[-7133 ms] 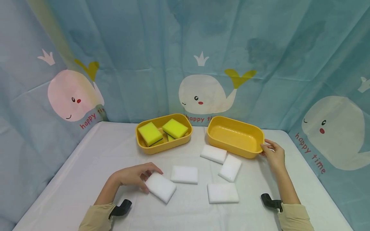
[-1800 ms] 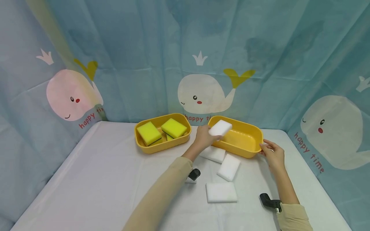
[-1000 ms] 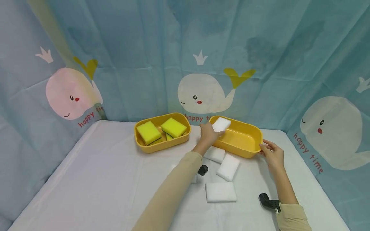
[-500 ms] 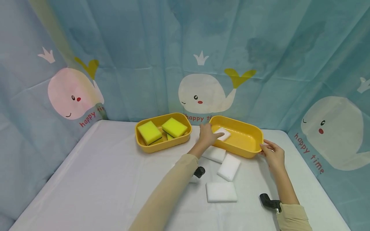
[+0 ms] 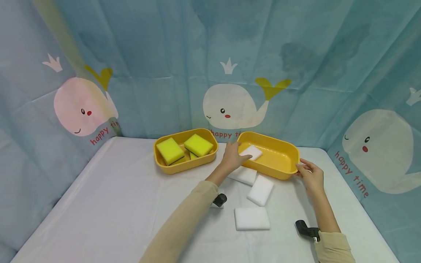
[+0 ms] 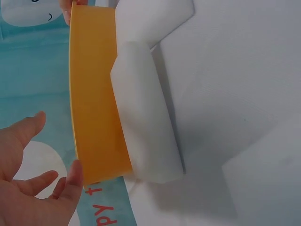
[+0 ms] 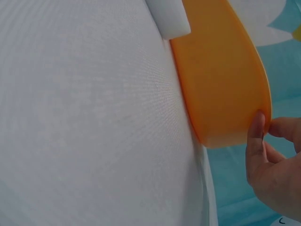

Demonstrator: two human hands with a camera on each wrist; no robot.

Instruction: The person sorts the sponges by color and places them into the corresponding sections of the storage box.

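In the head view my left hand (image 5: 232, 157) is over the left end of the right-hand yellow tray (image 5: 279, 170), its fingers spread. A white sponge (image 5: 255, 152) lies flat inside that tray, partly covered by the thumb. The left wrist view shows the left hand (image 6: 35, 181) with nothing between thumb and fingers, fingertips right at the tray's rim. At the opposite end, my right hand (image 5: 311, 177) pinches the rim between thumb and fingers. The right wrist view also shows this hold (image 7: 277, 160).
A second yellow tray (image 5: 184, 169) to the left holds several yellow-green sponges (image 5: 170, 150). White sponges (image 5: 243, 175) (image 5: 261, 190) lie against or near the right tray's front. Another white sponge (image 5: 251, 219) lies closer; one more is mostly hidden under the left forearm.
My left hand has carried a white sponge from the table's front left into the right tray, let go of it and drawn back slightly. The right hand has kept its hold on the rim.
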